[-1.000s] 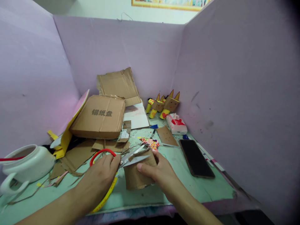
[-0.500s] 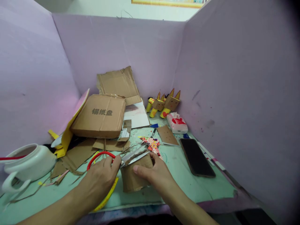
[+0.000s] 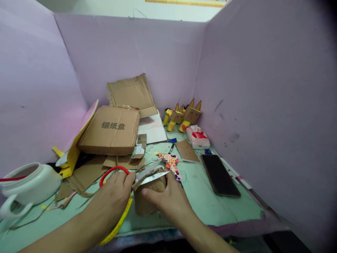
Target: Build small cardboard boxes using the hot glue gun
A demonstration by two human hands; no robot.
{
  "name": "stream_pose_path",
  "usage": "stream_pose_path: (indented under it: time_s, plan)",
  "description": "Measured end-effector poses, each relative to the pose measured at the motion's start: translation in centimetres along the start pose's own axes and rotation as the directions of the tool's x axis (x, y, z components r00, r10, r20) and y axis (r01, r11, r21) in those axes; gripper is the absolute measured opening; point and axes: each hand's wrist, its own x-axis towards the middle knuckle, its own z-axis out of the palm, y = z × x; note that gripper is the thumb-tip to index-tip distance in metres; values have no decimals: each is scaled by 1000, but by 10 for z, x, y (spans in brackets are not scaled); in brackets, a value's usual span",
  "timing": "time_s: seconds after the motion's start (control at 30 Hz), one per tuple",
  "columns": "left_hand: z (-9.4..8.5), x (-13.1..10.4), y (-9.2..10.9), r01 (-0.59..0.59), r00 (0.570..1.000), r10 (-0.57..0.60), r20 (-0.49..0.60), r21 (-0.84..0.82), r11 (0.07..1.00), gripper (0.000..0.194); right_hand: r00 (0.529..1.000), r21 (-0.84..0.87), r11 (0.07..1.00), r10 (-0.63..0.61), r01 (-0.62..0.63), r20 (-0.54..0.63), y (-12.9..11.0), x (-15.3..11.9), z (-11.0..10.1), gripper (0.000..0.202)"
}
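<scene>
My left hand is closed round the red handles of a pair of scissors, whose blades stand apart and point right. Between the blades lies the top edge of a brown cardboard piece, with a strip partly cut along it. My right hand grips that piece from the right, thumb on the near face and fingers behind. Just beyond the blades lies a colourful patterned glue gun. A yellow measuring tape curves beneath my left wrist.
A cardboard box and cardboard scraps lie at the left, near a white pot. On the right are a phone and a tissue pack. Cardboard figures stand at the back. Purple panels enclose the table.
The scissor blades have opened wider around the cardboard's edge. The cardboard has turned and tilted slightly, and my right hand has shifted a little to the left with it.
</scene>
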Motion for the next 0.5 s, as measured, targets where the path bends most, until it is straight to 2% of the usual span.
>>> stream_pose_path:
  time_s: [0.1, 0.23, 0.33, 0.5]
  plan:
    - [1, 0, 2, 20, 1000, -21, 7, 126, 992, 43, 1000, -11, 1000, -13, 13, 14, -4, -1, 2, 54]
    - [13, -4, 1, -8, 1000, 14, -24, 232, 973, 45, 1000, -4, 1000, -9, 9, 30, 0, -1, 3, 53]
    - [17, -4, -1, -23, 999, 33, -34, 259, 966, 45, 1000, -37, 999, 4, -3, 16, 2, 0, 3, 54]
    - [8, -3, -2, -64, 998, 55, 41, 240, 969, 47, 1000, -81, 997, 11, -11, -4, -1, 1, 0, 55]
